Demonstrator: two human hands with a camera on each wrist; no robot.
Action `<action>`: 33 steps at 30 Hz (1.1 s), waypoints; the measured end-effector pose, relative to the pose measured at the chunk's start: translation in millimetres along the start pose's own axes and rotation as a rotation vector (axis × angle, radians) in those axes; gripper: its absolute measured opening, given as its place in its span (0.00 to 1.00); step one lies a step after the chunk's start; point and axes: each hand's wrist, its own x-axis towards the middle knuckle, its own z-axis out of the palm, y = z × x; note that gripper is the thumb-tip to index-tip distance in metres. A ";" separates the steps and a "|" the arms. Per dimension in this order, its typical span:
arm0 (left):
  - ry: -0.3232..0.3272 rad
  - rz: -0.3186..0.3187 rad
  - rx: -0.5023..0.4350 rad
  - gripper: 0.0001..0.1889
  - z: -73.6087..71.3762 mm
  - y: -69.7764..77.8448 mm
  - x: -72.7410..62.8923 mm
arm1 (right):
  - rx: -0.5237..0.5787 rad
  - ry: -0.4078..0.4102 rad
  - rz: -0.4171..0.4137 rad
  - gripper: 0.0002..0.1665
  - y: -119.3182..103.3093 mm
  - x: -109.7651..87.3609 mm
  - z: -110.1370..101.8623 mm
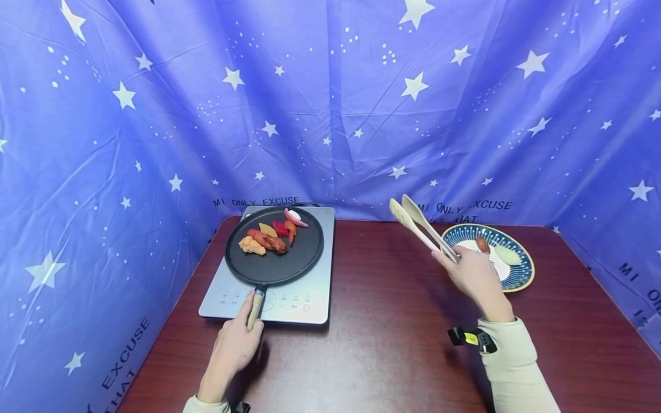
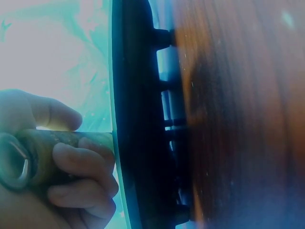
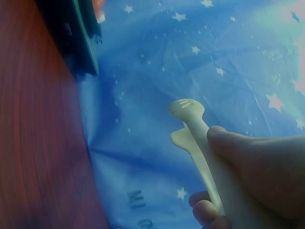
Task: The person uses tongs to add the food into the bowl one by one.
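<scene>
My left hand (image 1: 234, 344) grips the handle (image 1: 255, 310) of a round black frying pan (image 1: 273, 267); in the left wrist view its fingers (image 2: 86, 160) curl round that handle. The pan sits on a silver induction cooktop (image 1: 217, 304). Inside it lie several food pieces, among them a fried chicken piece (image 1: 252, 245), a brown wing (image 1: 276, 244) and a shrimp-like orange piece (image 1: 291, 230). My right hand (image 1: 475, 278) holds cream tongs (image 1: 420, 223), tips apart with nothing between them, pointing up and left. Thumb and fingers clasp the tongs' arms in the right wrist view.
Behind and partly under my right hand is a blue-patterned oval plate (image 1: 525, 275) with a small brown piece (image 1: 482, 245) and a pale green piece (image 1: 508, 255). A star-printed blue curtain (image 1: 330, 115) surrounds the dark red table (image 1: 382, 344) at the back and sides.
</scene>
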 end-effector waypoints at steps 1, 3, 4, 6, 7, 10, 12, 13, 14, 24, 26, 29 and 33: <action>0.000 0.000 0.000 0.36 0.1 -0.3 0.1 | -0.003 0.002 0.004 0.31 2.8 -0.2 -1.2; 0.001 0.000 0.002 0.36 0.1 -0.8 0.3 | -0.013 0.014 0.012 0.31 8.3 -0.9 -3.7; 0.002 0.001 0.004 0.36 0.3 -0.7 0.5 | -0.017 0.018 0.019 0.32 11.3 -1.2 -5.1; 0.004 0.003 0.008 0.36 0.6 -0.6 0.9 | -0.018 0.023 0.039 0.32 17.3 -1.4 -8.0; 0.005 0.005 0.008 0.35 0.7 -0.6 1.0 | -0.015 0.022 0.050 0.32 20.0 -1.5 -9.5; 0.002 0.006 0.010 0.35 1.1 -0.5 1.2 | -0.007 0.007 0.092 0.34 28.7 -2.1 -13.1; 0.000 0.006 0.009 0.35 1.3 -0.7 1.1 | -0.001 -0.007 0.112 0.36 34.7 -2.6 -14.8; 0.000 0.007 0.010 0.35 1.3 -0.9 1.0 | -0.004 -0.015 0.118 0.36 37.8 -2.8 -15.4; 0.001 0.007 0.012 0.36 1.3 -1.1 0.9 | -0.008 -0.023 0.124 0.37 40.8 -2.9 -16.1; 0.010 0.018 0.018 0.36 -2.1 -4.3 0.5 | -0.027 -0.141 0.313 0.40 62.9 -7.0 -29.5; 0.005 0.013 0.018 0.36 -3.0 -3.5 0.8 | -0.036 -0.160 0.329 0.40 66.9 -7.6 -30.9; -0.004 0.006 0.013 0.36 -3.1 -1.3 1.1 | -0.059 -0.186 0.360 0.42 73.8 -9.4 -31.3; -0.012 0.000 0.006 0.36 -1.8 0.0 0.7 | -0.087 -0.213 0.401 0.46 82.4 -12.3 -30.8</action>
